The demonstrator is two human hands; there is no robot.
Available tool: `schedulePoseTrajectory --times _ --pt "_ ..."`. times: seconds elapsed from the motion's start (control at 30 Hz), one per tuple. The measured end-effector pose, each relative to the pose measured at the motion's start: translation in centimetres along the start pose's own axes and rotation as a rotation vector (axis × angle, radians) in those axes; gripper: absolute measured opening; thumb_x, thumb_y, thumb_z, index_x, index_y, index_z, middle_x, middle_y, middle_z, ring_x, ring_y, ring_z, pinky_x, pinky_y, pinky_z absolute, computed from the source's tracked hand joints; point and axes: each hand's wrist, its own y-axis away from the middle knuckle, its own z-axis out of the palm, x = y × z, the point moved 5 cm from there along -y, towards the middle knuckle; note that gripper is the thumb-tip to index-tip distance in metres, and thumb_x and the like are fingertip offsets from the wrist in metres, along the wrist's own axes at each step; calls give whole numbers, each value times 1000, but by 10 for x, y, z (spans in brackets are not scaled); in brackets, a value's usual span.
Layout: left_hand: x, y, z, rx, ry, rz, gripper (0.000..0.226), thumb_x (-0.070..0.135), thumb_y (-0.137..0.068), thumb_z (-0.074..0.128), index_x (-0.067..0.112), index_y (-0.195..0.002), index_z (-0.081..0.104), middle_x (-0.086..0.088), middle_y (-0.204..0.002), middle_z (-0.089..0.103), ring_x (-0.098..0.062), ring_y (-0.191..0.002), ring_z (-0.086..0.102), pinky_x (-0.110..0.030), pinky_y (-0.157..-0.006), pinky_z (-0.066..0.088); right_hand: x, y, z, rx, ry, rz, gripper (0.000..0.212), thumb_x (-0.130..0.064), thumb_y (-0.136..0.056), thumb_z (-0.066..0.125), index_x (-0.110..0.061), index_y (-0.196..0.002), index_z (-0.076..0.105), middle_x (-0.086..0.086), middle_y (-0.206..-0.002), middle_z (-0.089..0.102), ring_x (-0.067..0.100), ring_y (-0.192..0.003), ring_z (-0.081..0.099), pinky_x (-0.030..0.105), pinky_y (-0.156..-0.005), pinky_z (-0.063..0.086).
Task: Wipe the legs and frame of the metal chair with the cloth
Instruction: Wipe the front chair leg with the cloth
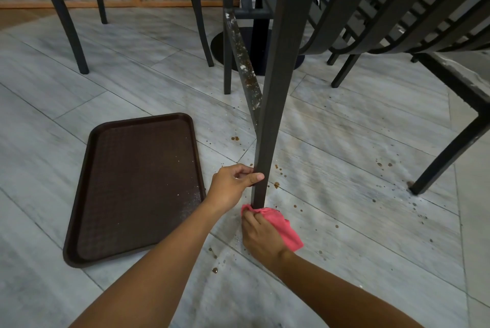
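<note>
While left hand (233, 182) grips chair leg (267, 126), right fingers (252, 217) pinching pink cloth (281, 224) (at leg's foot)

1. both bare forearms enter from the bottom edge of the frame and converge toward the lower centre.
2. the left arm runs up from the bottom left, long and nearly straight, wrist slightly bent.
3. the left hand (233, 182) sits just below the middle of the frame, back of the hand facing up; its thumb lies across the front of the dark square metal chair leg (267, 121) and the fingers curl round behind it, gripping it.
4. the right arm comes in from the bottom right, angled up and leftward.
5. the right hand (261, 235) lies lower, below the left hand, knuckles toward the camera, fingers curled and pinching the crumpled pink cloth (282, 224) against the foot of that leg.
</note>
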Motion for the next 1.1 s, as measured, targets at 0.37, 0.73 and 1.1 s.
schedulePoseTrajectory --times 0.37,0.73,1.1 --pt "-2 0 0 4 12 6 22 29 -76 74 16 -91 67 -2 -86 67 -20 -93 67 -31 -87 49 28 68 -12 38 -1627 630 8 -9 -77 62 -12 -75 55 4 -64 49 16 -67 53 21 -78 49" --pt "0 1 1 1 -4 11 18 28 -76 74 19 -88 64 -2 -87 68 -21 -94 66 -33 -87 49 47 36 15 355 -2328 1256 34 4 -92 41 -17 -102 66 4 -92 71 20 -85 69 34 -80 55" --pt "0 3 1 15 -24 12 25 31 -76 73 15 -94 68 -1 -87 68 -16 -88 66 -25 -77 48 40 15 25 177 -2154 1265 29 -3 -95 39 -9 -101 66 9 -92 69 25 -85 66 42 -85 54"
